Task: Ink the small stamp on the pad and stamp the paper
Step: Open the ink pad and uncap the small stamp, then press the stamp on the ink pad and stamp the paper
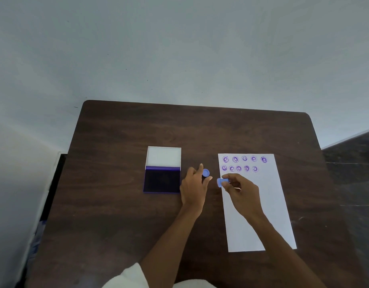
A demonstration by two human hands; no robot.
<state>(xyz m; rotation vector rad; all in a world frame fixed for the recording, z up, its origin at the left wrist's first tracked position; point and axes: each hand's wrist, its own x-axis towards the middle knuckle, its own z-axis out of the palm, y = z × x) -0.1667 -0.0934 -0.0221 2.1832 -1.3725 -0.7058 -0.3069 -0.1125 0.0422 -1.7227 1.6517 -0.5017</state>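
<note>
While ink pad (162,179) lies open, right hand (240,191) grips stamp (222,181).

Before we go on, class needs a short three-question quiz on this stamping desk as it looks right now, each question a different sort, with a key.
1. True or false: the ink pad lies open on the table, its lid folded back.
2. How many purple prints does the paper carry? A) six B) ten C) fourteen
3. Fill the gap: the right hand holds a small blue piece over the paper's ____ edge.

Key
1. True.
2. B: five in the top row, five in the second.
3. Left. The left hand pinches another round blue piece between pad and paper.
</note>
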